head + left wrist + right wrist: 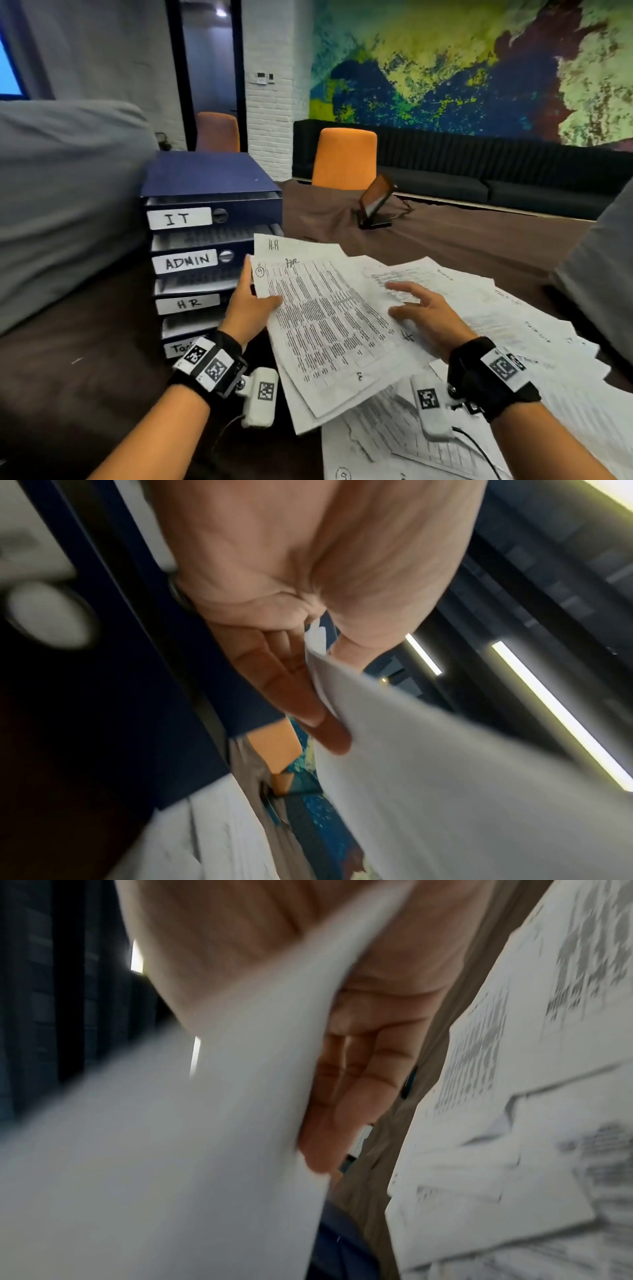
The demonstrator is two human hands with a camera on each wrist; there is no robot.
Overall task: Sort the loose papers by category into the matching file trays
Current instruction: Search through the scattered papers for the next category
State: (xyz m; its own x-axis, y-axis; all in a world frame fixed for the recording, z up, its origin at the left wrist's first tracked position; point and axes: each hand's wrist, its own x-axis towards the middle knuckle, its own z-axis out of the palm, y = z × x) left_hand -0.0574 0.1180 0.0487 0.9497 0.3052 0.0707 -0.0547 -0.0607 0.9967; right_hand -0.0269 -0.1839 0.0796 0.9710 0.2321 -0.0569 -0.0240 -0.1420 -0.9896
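Straight fingers (356, 1096) lie behind a blurred white sheet (171, 1150); printed papers (514, 1123) rightward.

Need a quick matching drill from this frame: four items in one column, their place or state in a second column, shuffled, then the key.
Items
1. white tray label reading IT
2. white tray label reading HR
3. left hand
4. right hand

Places or states
A. fingers spread, open over the printed sheets
B. top tray of the blue stacked file tray unit
C. pinches the held sheaf of printed white papers at its left edge
D. third tray down, under the ADMIN label

Pairs: 1-B, 2-D, 3-C, 4-A
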